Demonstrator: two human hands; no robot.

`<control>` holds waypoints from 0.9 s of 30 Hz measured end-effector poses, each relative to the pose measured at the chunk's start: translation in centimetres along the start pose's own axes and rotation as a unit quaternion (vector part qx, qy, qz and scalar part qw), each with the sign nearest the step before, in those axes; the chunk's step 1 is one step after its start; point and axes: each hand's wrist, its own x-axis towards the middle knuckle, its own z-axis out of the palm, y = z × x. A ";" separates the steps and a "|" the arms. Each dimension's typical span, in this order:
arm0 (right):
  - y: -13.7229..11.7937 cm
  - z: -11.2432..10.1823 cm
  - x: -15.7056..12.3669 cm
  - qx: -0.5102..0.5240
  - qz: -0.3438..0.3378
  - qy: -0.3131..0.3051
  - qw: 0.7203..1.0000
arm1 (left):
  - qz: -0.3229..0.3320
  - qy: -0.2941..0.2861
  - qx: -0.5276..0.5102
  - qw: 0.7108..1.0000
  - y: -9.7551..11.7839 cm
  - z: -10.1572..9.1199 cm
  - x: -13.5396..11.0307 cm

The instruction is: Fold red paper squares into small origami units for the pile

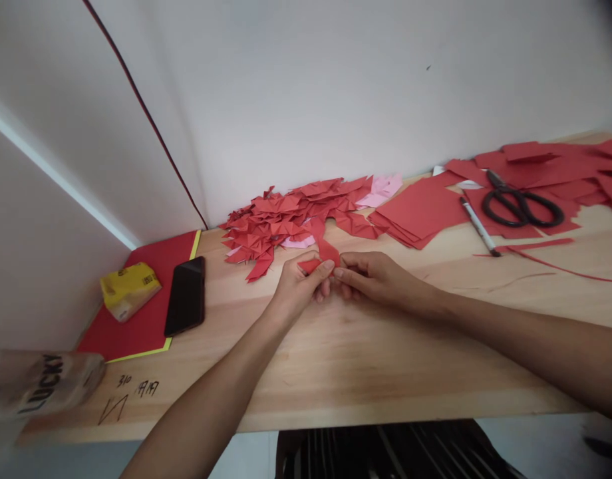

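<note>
Between both my hands is a piece of folded red paper (328, 250), held just above the wooden table. My left hand (306, 276) pinches its left part, with the thumb on top. From the other side, my right hand (360, 274) grips the paper's lower right edge between thumb and curled fingers. Right behind the hands lies a heap of folded red paper pieces (286, 216), with a few pink folded pieces (380, 189) at its right end. The lower fingers of both hands are partly hidden.
Flat red sheets (420, 206) lie to the right, beside a marker (479, 226), black-handled scissors (523, 207) and thin red strips. At left, a black phone (185, 296) and a yellow packet (130, 289) rest by a red sheet. A "LUCKY" cup (46, 386) stands front left.
</note>
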 end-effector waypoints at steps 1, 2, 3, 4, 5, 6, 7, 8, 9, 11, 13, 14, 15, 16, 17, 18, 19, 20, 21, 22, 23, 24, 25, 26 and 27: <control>0.1 0.1 0.0 -0.006 -0.001 0.008 1.000 | 0.002 0.003 -0.001 1.000 0.0 0.1 0.0; 0.2 0.1 0.0 -0.011 -0.003 0.016 1.000 | 0.004 0.007 -0.001 1.000 0.0 0.1 0.0; 0.3 0.2 0.1 -0.017 -0.006 0.022 1.000 | 0.005 0.011 -0.002 1.000 0.0 0.2 0.0; 0.4 0.2 0.1 -0.022 -0.009 0.025 0.999 | 0.007 0.015 -0.002 1.000 -0.1 0.2 0.0; 0.5 0.2 0.2 -0.027 -0.014 0.027 0.999 | 0.008 0.018 -0.001 1.000 -0.1 0.2 0.1; 0.6 0.2 0.2 -0.031 -0.020 0.028 0.999 | 0.011 0.020 -0.001 1.000 -0.2 0.3 0.1; 0.8 0.2 0.2 -0.034 -0.025 0.030 0.999 | 0.014 0.021 -0.002 1.000 -0.2 0.3 0.1; 0.9 0.2 0.3 -0.036 -0.030 0.032 0.998 | 0.016 0.021 -0.003 1.000 -0.2 0.3 0.1; 0.9 0.2 0.3 -0.036 -0.034 0.035 0.998 | 0.019 0.020 -0.004 1.000 -0.3 0.3 0.1; 1.0 0.2 0.4 -0.033 -0.039 0.036 0.998 | 0.022 0.021 -0.006 1.000 -0.3 0.3 0.1; 1.0 0.2 0.4 -0.029 -0.040 0.033 0.998 | 0.024 0.024 -0.004 0.999 -0.3 0.3 0.1; 0.9 0.2 0.4 -0.028 -0.040 0.032 0.998 | 0.024 0.025 -0.003 0.999 -0.3 0.3 0.1; 0.8 0.2 0.4 -0.027 -0.040 0.032 0.998 | 0.025 0.026 -0.001 0.999 -0.3 0.3 0.2; 0.8 0.2 0.4 -0.026 -0.041 0.032 0.998 | 0.026 0.027 0.002 0.999 -0.3 0.3 0.2; 0.7 0.2 0.4 -0.024 -0.042 0.032 0.998 | 0.026 0.027 0.004 0.999 -0.3 0.3 0.2; 0.7 0.2 0.4 -0.023 -0.042 0.031 0.998 | 0.027 0.025 0.005 0.999 -0.2 0.3 0.2; 0.7 0.2 0.4 -0.021 -0.043 0.030 0.998 | 0.028 0.023 0.005 0.999 -0.2 0.3 0.2; 0.7 0.2 0.4 -0.018 -0.044 0.029 0.998 | 0.027 0.021 0.004 0.999 -0.1 0.3 0.2; 0.8 0.2 0.5 -0.015 -0.044 0.028 0.999 | 0.027 0.020 0.003 0.999 -0.1 0.3 0.2; 0.9 0.2 0.5 -0.011 -0.044 0.027 0.999 | 0.027 0.019 0.003 0.999 0.0 0.4 0.2; 0.9 0.2 0.5 -0.009 -0.044 0.028 0.999 | 0.027 0.020 0.005 0.999 0.0 0.4 0.2; 1.0 0.2 0.5 -0.008 -0.044 0.030 0.999 | 0.028 0.021 0.009 0.999 0.0 0.4 0.2; 1.1 0.2 0.6 -0.007 -0.045 0.033 0.998 | 0.030 0.023 0.013 0.999 -0.1 0.4 0.2; 1.2 0.3 0.6 -0.006 -0.045 0.035 0.998 | 0.033 0.024 0.017 0.999 -0.1 0.3 0.3; 1.3 0.3 0.6 -0.006 -0.045 0.037 0.998 | 0.035 0.025 0.018 0.999 -0.2 0.3 0.3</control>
